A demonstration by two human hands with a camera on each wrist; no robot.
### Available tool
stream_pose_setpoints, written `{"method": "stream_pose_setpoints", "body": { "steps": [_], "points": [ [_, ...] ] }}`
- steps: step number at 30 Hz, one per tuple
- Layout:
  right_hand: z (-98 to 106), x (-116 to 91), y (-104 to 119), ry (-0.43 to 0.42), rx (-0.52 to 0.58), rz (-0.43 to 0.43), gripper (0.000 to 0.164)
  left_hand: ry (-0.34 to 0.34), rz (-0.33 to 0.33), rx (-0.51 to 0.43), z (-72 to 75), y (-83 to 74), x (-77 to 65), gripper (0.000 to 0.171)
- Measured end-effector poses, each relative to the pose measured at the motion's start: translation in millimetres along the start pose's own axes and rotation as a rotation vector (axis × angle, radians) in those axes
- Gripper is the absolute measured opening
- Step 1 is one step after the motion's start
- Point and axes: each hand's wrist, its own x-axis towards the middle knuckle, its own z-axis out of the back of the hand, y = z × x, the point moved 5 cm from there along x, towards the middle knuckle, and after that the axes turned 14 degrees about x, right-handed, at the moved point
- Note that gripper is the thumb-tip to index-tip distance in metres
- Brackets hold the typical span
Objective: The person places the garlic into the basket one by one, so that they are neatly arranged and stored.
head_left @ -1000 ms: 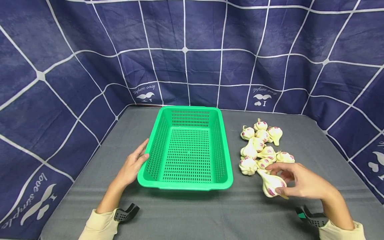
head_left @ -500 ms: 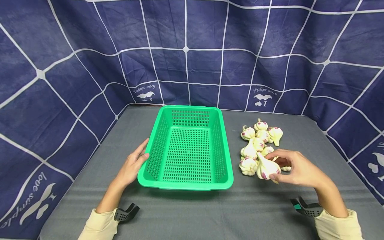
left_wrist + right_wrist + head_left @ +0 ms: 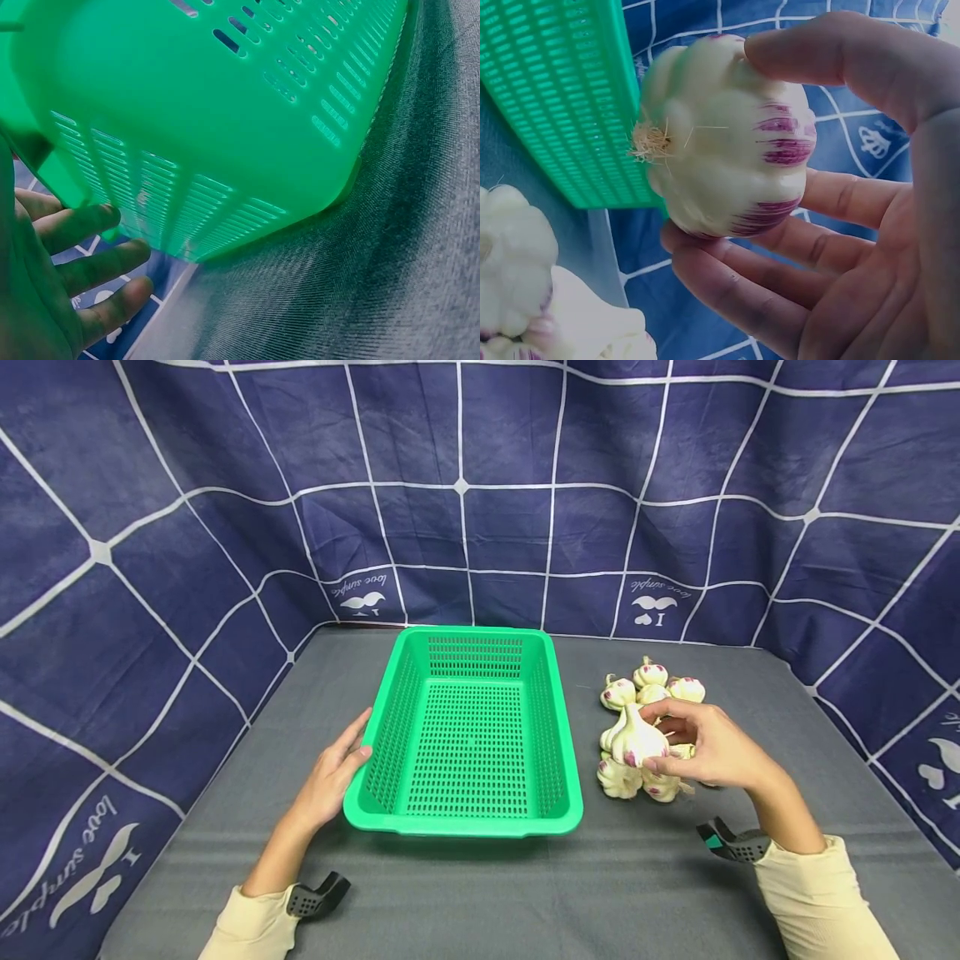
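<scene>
In the head view my right hand point(image 3: 716, 747) holds a white garlic bulb point(image 3: 637, 739) with purple streaks, stem up, over the left part of a garlic pile point(image 3: 618, 777). Close up in the right wrist view, the thumb presses one side of the bulb point(image 3: 727, 142) and the fingers point(image 3: 739, 289) support the other; its rooty base faces the camera. My left hand point(image 3: 330, 777) rests at the left rim of a green slotted plastic basket point(image 3: 472, 827), thumb at the rim. From the left wrist, loosely spread fingers point(image 3: 105, 266) show beside the basket's outer wall point(image 3: 225, 150).
Dark grey cloth point(image 3: 487, 893) covers the table under the basket and the garlic. More bulbs point(image 3: 650, 672) lie at the back of the pile. A blue curtain point(image 3: 510, 527) with white grid lines hangs behind and at both sides.
My right hand has carried the garlic bulb up and left from the pile's front edge, turning its stem more upright. My left hand and the basket have stayed in place.
</scene>
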Motion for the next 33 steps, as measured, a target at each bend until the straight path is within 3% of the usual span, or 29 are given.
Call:
{"method": "stream_pose_setpoints", "body": {
  "steps": [7,21,27,33],
  "points": [
    [-2,18,-3,-0.035,-0.038,-0.002,0.052,-0.003,-0.015,-0.025,0.1,-2.3,0.7,0.052],
    [-11,49,4,-0.021,-0.082,0.003,0.045,-0.013,-0.032,0.004,0.2,-1.0,0.3,0.052],
    [-19,65,4,-0.024,-0.026,0.012,0.046,-0.012,-0.033,0.009,0.1,-1.9,-0.2,0.052],
    [-27,82,0,-0.036,0.016,-0.072,0.052,-0.016,-0.035,0.009,-0.1,2.0,-0.2,0.052]
  ]
}}
